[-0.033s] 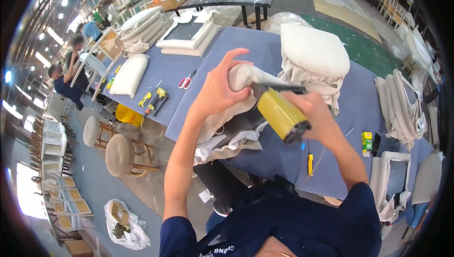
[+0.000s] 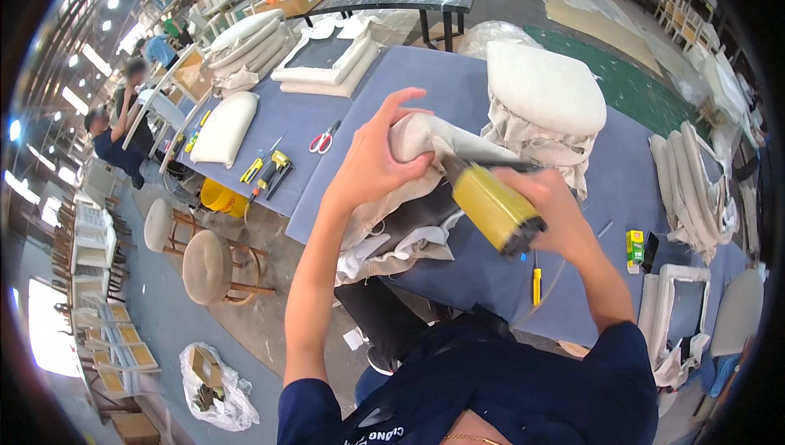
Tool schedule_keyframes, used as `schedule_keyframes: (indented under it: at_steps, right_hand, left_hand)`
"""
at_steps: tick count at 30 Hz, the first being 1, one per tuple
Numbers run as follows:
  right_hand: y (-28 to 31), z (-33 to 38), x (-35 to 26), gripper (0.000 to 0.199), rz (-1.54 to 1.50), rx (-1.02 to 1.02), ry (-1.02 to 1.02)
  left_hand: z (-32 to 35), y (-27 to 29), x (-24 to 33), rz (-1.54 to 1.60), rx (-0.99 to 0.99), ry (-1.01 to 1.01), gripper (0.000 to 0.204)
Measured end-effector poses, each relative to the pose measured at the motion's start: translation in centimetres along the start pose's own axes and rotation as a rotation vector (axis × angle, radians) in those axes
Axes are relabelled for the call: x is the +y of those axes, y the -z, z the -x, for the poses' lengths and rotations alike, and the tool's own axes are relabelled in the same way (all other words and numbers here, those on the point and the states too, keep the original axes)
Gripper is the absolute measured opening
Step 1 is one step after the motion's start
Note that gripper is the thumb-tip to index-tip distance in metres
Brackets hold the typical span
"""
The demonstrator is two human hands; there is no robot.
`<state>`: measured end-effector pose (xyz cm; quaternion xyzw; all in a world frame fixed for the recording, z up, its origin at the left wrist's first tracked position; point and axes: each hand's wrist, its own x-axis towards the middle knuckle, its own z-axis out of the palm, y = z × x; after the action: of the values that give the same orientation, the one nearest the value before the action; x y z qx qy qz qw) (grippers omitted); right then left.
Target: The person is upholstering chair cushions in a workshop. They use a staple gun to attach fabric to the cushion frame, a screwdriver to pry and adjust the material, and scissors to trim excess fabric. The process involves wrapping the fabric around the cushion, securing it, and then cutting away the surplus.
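My left hand (image 2: 380, 155) is closed around the corner of a chair seat pad (image 2: 458, 141) covered in off-white cloth, its thumb pressing on the folded fabric. The pad is tilted up above the table, with its dark underside and loose cloth showing below. In my right hand (image 2: 552, 208) is a yellow and black staple gun (image 2: 495, 208), slightly blurred. Its nose meets the cloth edge close to my left thumb; I cannot tell whether it is pressed in. A thin hose (image 2: 549, 289) trails below that hand.
The blue-covered table (image 2: 425, 77) carries stacked seat pads (image 2: 546, 89), red-handled scissors (image 2: 325, 138), a second staple gun (image 2: 274, 175), a yellow screwdriver (image 2: 536, 285) and a green-yellow box (image 2: 634, 250). Round stools (image 2: 208, 268) stand at left. Other people (image 2: 123, 138) are farther off.
The staple gun and my right hand have shifted slightly right and down. My left hand and the seat pad have moved very little.
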<state>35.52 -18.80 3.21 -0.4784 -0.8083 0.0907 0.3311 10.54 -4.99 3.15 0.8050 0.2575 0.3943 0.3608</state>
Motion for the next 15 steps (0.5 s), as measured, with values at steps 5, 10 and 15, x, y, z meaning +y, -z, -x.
schedule_keyframes:
  at_steps: [5,10,15]
  right_hand:
    - [-0.1,11.3,4.4,0.058,-0.115,-0.125,-0.342]
    - [-7.4,31.4,18.1,0.052,-0.050,-0.046,-0.753]
    - [-14.1,44.1,26.3,0.069,0.216,-0.051,-1.091]
  left_hand:
    - [4.8,1.9,-1.1,-0.353,0.193,0.051,0.071]
    - [9.7,2.4,-4.6,-0.534,0.321,0.219,0.077]
    - [11.6,3.1,-7.3,-0.609,0.375,0.313,0.077]
